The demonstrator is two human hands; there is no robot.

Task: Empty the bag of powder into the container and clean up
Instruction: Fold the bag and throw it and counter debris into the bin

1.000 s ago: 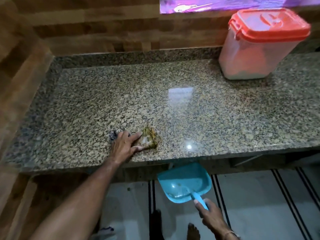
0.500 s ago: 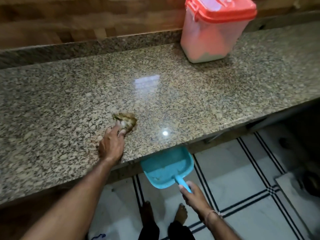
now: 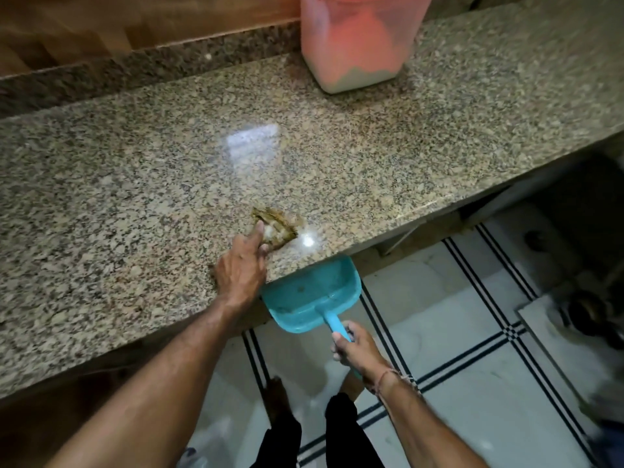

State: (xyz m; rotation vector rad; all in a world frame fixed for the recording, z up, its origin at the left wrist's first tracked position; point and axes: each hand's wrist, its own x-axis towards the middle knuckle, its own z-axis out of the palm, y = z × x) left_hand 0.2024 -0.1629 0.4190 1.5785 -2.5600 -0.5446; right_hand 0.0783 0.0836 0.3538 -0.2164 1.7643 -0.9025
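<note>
A translucent container (image 3: 354,45) with a red lid stands at the back of the granite counter (image 3: 422,146), with pale powder settled in its bottom. My left hand (image 3: 241,270) lies near the counter's front edge, and its straight fingers press on a crumpled brownish cloth (image 3: 280,228). Just below that edge, a little to the right of the cloth, hangs a teal dustpan (image 3: 310,295). My right hand (image 3: 354,349) grips its handle. A few specks lie inside the pan. No bag is in view.
A wooden wall panel runs behind the counter's raised back strip. Below are white floor tiles (image 3: 456,315) with black lines, my bare feet, and dark items under the counter at the right.
My left hand has slid the cloth rightward along the counter toward the front edge. The dustpan has risen closer under the edge. The camera has swung right and downward.
</note>
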